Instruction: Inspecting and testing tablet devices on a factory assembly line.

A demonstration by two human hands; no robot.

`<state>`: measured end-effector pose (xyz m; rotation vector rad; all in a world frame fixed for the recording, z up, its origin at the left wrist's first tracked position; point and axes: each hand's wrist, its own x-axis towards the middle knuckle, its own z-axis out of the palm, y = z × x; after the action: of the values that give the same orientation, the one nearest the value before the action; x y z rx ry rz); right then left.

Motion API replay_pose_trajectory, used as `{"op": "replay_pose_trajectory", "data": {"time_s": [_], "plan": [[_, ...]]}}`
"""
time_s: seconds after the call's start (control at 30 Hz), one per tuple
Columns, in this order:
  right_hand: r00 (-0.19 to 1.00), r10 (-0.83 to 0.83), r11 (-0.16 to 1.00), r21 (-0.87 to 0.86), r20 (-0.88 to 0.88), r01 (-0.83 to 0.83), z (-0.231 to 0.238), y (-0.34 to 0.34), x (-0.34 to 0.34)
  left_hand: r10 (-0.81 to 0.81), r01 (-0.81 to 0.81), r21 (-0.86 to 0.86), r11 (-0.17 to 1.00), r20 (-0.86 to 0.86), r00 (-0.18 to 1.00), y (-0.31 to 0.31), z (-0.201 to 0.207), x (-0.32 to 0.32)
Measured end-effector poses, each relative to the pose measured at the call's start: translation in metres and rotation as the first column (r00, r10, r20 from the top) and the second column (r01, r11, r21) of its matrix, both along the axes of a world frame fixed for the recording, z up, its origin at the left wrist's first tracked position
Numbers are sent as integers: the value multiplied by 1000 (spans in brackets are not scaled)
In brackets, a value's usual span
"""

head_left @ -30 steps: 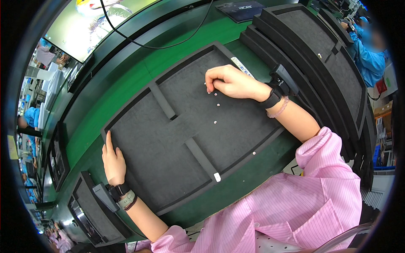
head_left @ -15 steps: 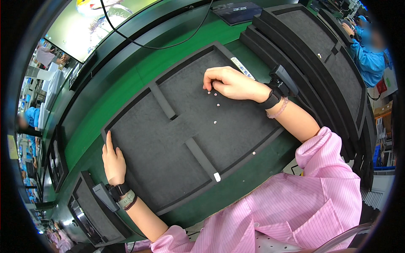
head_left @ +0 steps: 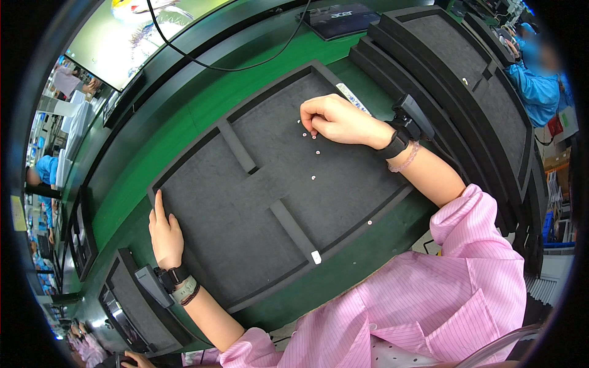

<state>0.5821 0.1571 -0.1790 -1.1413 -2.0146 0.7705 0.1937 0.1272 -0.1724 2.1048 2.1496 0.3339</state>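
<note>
A large dark grey foam tray (head_left: 208,245) lies before me with two raised divider strips. My left hand (head_left: 165,236) rests open along its left edge, fingers stretched out. Over the far right part of the tray, my right hand (head_left: 343,119) is closed in a pinch. Its fingertips are at a tiny whitish piece (head_left: 313,137); I cannot tell whether they grip it. Near them lie similar pieces, one farther up (head_left: 299,121), one just left (head_left: 304,134) and others nearer me, such as a pale piece (head_left: 313,178). Another piece (head_left: 369,222) lies on the near rim.
Stacked black foam trays (head_left: 442,46) stand at the right. A dark flat box (head_left: 340,19) lies at the back, and a black cable (head_left: 215,69) hangs before a lit screen (head_left: 123,43). A smaller tray (head_left: 144,313) stands at the left. Co-workers in blue (head_left: 534,89) are farther off.
My right hand has shifted slightly right, and its fingertips are now at another tiny piece. A piece farther up has come into view beside the fingers. My left hand stays still.
</note>
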Motion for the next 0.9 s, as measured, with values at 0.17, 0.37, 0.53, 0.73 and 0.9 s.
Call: {"op": "replay_pose_trajectory", "data": {"time_s": [0.17, 0.37, 0.53, 0.73, 0.9], "plan": [[1000, 14, 1000, -2, 11, -14, 2, -1, -1, 4, -4, 4, 1000, -4, 1000, 0, 0, 1], [999, 39, 999, 13, 9, -39, 1, 0, 0, 6, -6, -15, 1000, 7, 1000, 0, 3, 2], [998, 55, 998, 32, 19, -56, 0, 0, 0, 9, -9, -17, 1000, 18, 1000, -1, 3, 3], [998, 56, 998, 18, 26, -57, 0, 0, 0, -1, 1, -4, 1000, 9, 1000, -1, 1, 1], [998, 64, 998, 18, 13, -64, -1, 1, 0, -11, 11, 3, 1000, 11, 1000, 0, 0, -1]]}}
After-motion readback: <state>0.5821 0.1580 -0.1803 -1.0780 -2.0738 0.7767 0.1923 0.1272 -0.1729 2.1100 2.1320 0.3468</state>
